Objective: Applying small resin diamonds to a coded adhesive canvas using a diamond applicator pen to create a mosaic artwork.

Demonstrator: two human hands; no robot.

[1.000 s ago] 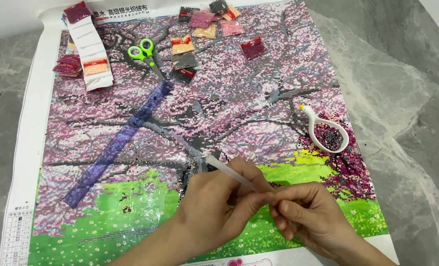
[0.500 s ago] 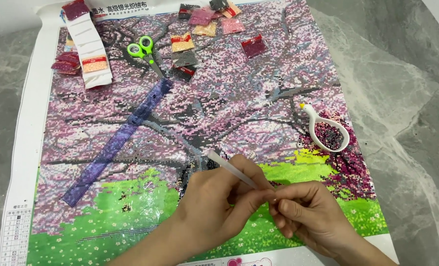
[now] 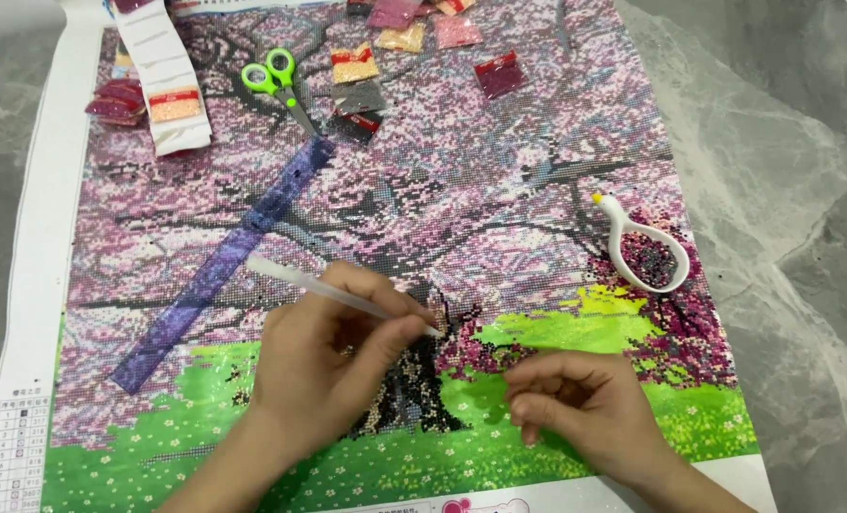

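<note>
Big canvas (image 3: pixel 537 142) lies flat across the grey tabletop (image 3: pixel 784 142), so every square stays reachable. Ruler (image 3: pixel 228 261) sits up-left of the fingers, scissors (image 3: pixel 276 85) well beyond, white tray (image 3: pixel 647 252) just up-right, handy for beads. Left hand (image 3: pixel 333 366) pinches the pen (image 3: pixel 338 293), tip down at the trunk. Right hand (image 3: pixel 575 408) rests curled, fingers loosely together, empty, steadying the canvas.

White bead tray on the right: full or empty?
Partly filled: the white bead tray sits flat on the canvas, dark beads pooled in its wide end.
</note>
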